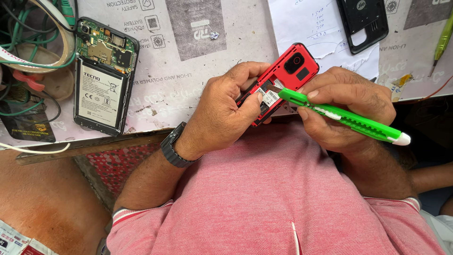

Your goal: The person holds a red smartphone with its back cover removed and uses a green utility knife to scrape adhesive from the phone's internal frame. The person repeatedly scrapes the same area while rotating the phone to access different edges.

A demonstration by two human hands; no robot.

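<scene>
a: what's in the left hand?
b: a small red phone with its back cover off, held just over the near edge of the counter. the grip is closed around it, thumb lying across the open battery bay beside a white sticker.
a: and the right hand?
b: closed on a green utility knife, white cap pointing away to the right. its tip sits on the phone's open back, right by the sticker.
a: anything else on the counter?
b: an opened smartphone lies to the left, well apart from the hands, with its battery and green circuit board showing. a black phone back cover rests on a sheet of white paper at the far side. a tangle of green and white wires sits at the far left, and a green screwdriver at the right edge.
a: the wrist?
b: a dark watch on the left one.
</scene>
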